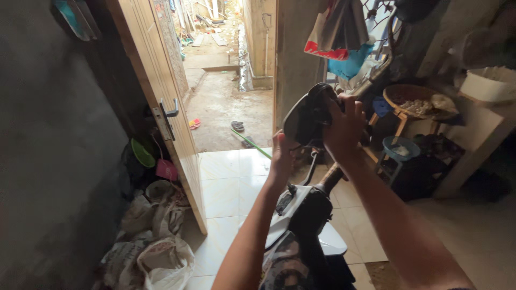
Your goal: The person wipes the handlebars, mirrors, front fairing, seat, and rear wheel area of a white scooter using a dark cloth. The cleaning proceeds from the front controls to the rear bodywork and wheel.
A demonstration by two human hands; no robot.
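Observation:
A black rear-view mirror (303, 118) stands on a thin stalk above the handlebar of a motorbike (303, 220) in front of me. My right hand (344, 126) grips the mirror's right side, fingers wrapped over its top edge. Below and to the left, my left hand (281, 156) touches the mirror's lower edge with its fingers curled. The black handlebar grip (330, 180) and a white body panel (290, 215) show below my arms.
An open wooden door (161, 102) with a metal handle stands at left, sacks and bags (156, 247) piled at its foot. A dirt yard (226, 102) lies beyond the doorway. At right are a blue stool (398, 150), a woven basket (414, 99), a white container (486, 83) and hanging cloths (338, 32).

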